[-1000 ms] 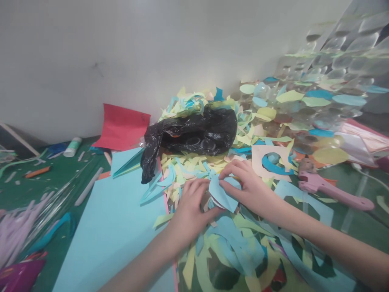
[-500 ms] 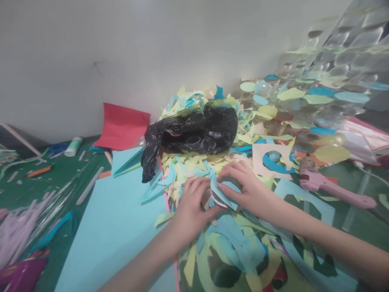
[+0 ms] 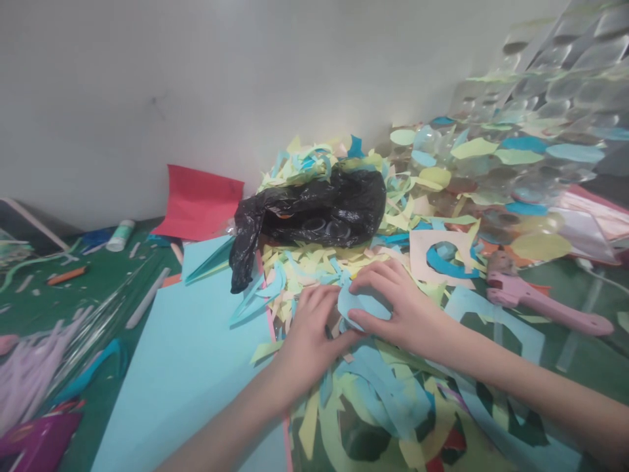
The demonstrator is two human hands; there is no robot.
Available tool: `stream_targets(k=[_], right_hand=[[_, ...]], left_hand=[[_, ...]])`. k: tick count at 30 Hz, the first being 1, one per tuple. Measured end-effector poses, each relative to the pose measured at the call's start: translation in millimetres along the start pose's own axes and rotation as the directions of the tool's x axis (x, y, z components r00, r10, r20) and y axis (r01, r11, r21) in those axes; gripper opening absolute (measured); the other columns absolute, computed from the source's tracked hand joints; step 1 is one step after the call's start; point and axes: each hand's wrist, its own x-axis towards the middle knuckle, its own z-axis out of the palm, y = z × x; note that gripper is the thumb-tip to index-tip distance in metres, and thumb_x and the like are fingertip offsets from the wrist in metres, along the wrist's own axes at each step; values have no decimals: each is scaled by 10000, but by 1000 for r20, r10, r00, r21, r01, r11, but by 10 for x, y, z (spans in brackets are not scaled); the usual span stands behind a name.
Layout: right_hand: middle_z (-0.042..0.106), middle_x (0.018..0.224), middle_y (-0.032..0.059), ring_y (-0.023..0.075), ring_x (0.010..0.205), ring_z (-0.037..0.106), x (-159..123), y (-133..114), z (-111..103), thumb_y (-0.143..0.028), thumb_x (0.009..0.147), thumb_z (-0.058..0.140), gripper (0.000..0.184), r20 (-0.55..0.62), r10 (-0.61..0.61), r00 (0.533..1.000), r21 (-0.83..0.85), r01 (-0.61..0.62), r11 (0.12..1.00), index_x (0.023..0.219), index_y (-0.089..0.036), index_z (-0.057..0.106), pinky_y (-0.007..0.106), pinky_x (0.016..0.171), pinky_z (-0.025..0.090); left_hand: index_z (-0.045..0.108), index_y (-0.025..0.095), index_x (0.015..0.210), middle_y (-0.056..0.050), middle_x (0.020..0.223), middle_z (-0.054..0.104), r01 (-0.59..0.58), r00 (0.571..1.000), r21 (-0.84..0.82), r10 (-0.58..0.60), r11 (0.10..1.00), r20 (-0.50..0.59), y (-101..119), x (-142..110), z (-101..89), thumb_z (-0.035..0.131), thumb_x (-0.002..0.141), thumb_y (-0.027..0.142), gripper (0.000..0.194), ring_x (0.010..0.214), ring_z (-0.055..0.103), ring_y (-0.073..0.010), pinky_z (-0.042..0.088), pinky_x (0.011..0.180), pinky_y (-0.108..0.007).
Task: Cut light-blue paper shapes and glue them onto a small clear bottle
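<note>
My left hand [image 3: 309,334] and my right hand [image 3: 398,305] meet over a heap of paper scraps. Between their fingertips is a small light-blue paper piece [image 3: 361,305], bent and pinched by both hands. My right fingers curl over its top and right side. My left fingers hold its left edge, with something small and partly hidden under the piece. A crumpled black plastic bag [image 3: 314,219] lies just beyond the hands on yellow and blue cuttings [image 3: 314,265].
A large light-blue sheet [image 3: 191,367] lies left of my left arm. A red sheet [image 3: 199,203] leans on the wall. A pink glue gun [image 3: 535,301] lies at right, a clear bubble sheet [image 3: 531,131] behind it, a glue stick [image 3: 119,236] at far left.
Both hands have stayed in place. My right fingers have pressed the blue piece lower and flatter against my left hand.
</note>
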Motion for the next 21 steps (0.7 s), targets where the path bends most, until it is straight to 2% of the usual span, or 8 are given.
stream_targets(k=[4,11,21], right_hand=[[594,1088,72,273,1086,478,-9,-16,-5,-437,900,561,217,17,-11,1000,-8,11,1000,1012,-252,578,468,898,460],[578,1116,72,273,1106,454,-25,-37,-24,-419,902,565,206,41,-14,999,-6,14,1000,1024,-253,575,467,913,449],[590,1087,83,279,1067,483,-27,-3,-4,-443,879,586,240,7,-62,998,-61,62,996,1027,-253,592,480,884,467]], left_hand=[[537,260,1182,-42,1169,570,8,1000,-12,-7,1000,19,6,-5,-4,615,870,390,347,1194,406,-244,388,1016,-412],[550,262,1174,-44,1200,561,0,1000,-19,0,1000,2,15,14,0,632,851,313,337,1204,398,-251,376,1030,-430],[576,263,1138,-42,1201,557,-1,1000,-7,1,1000,2,10,14,-3,635,833,271,310,1216,390,-257,379,1029,-443]])
